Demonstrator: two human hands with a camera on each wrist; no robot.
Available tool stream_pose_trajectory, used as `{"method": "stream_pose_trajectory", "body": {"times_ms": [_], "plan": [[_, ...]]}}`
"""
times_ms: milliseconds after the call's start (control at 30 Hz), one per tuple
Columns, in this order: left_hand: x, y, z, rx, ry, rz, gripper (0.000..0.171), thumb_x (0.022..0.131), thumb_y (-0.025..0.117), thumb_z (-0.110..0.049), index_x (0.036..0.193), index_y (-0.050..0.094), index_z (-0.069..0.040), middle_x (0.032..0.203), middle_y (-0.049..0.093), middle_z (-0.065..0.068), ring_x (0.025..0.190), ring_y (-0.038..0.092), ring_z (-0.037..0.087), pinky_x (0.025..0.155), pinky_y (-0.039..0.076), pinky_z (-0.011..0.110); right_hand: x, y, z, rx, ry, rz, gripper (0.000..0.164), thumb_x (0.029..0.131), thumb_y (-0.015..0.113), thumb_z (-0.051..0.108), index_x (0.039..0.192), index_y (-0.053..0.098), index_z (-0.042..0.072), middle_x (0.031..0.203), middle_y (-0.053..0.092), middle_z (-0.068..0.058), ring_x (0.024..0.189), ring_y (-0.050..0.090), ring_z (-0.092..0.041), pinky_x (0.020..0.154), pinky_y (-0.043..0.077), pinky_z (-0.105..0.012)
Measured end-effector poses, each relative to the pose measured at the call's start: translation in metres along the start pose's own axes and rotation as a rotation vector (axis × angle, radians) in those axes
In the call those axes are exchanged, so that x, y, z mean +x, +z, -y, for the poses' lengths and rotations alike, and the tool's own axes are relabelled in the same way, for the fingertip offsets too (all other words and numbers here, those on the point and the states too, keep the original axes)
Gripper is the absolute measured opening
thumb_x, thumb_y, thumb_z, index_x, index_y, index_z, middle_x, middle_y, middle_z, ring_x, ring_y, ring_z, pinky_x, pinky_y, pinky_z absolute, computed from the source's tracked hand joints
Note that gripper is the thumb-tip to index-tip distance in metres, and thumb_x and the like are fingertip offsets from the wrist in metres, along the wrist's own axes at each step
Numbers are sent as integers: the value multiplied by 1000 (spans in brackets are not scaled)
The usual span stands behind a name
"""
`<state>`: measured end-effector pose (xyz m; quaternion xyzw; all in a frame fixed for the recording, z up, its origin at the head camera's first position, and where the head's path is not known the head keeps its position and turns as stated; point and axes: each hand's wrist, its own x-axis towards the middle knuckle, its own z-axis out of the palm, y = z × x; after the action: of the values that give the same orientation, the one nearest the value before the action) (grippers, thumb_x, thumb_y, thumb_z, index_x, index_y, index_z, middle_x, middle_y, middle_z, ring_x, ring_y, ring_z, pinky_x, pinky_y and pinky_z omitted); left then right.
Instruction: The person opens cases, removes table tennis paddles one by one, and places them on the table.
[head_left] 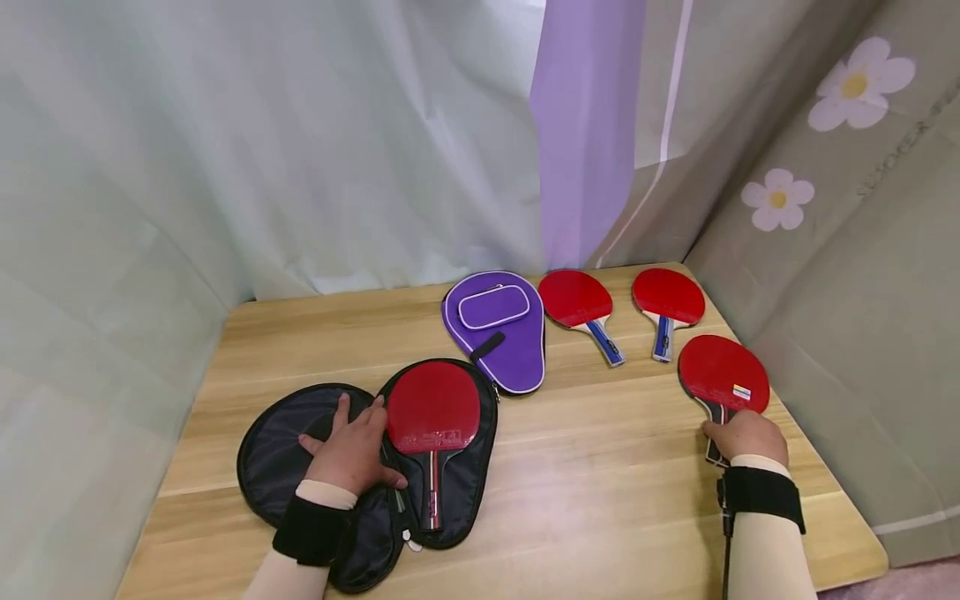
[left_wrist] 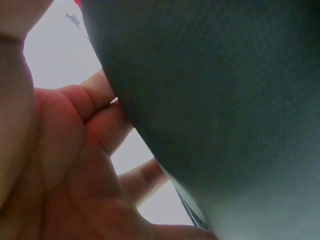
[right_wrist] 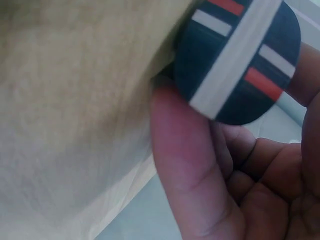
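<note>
My right hand [head_left: 750, 437] grips the black handle of a red table tennis paddle [head_left: 723, 371] at the table's right side. The right wrist view shows the striped handle butt [right_wrist: 237, 60] beside a finger or thumb. An unzipped black paddle case [head_left: 273, 454] lies spread open at the left, with another red paddle [head_left: 433, 404] face up on its right half. My left hand [head_left: 351, 454] rests on the case between its halves, fingers spread. In the left wrist view dark case fabric [left_wrist: 210, 100] covers the fingertips.
A purple paddle case [head_left: 517, 350] with a small front pocket lies at the back middle. Two red paddles with blue handles, one nearer the middle [head_left: 576, 298] and one farther right [head_left: 667, 296], lie beside it. Curtains [head_left: 375, 142] stand behind the wooden table [head_left: 585, 500].
</note>
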<state>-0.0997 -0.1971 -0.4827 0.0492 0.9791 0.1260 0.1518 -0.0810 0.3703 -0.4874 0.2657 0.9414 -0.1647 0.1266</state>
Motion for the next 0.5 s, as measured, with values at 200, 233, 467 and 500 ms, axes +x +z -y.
{"method": "stream_pose_trajectory", "body": {"times_ms": [200, 233, 467, 500], "plan": [[-4, 4, 2, 0, 3, -6, 110, 66, 110, -43, 156, 59, -4, 179, 45, 24, 170, 16, 68, 100, 15, 109, -6, 2, 2, -2, 29, 11, 47, 99, 75, 36, 81, 65, -6, 74, 63, -20, 80, 59, -40, 73, 53, -45], [-5, 3, 2, 0, 4, -11, 109, 66, 110, -42, 155, 59, -4, 179, 45, 24, 170, 16, 68, 100, 15, 110, -7, 1, 3, -4, 41, 14, 48, 100, 75, 37, 81, 65, -5, 75, 63, -20, 81, 59, -40, 73, 53, -46], [-5, 1, -1, 5, 10, -33, 110, 66, 110, -43, 156, 59, -3, 179, 46, 24, 170, 18, 68, 100, 17, 109, -15, -6, 17, -23, 90, -24, 59, 97, 77, 44, 106, 59, -12, 92, 64, -29, 90, 62, -46, 78, 59, -59], [-5, 0, -1, 5, 9, -31, 110, 66, 109, -43, 156, 59, -3, 179, 46, 24, 170, 19, 67, 100, 17, 109, -16, -7, 21, -20, 72, -39, 63, 97, 77, 44, 113, 57, -14, 96, 65, -32, 90, 63, -48, 77, 60, -60]]}}
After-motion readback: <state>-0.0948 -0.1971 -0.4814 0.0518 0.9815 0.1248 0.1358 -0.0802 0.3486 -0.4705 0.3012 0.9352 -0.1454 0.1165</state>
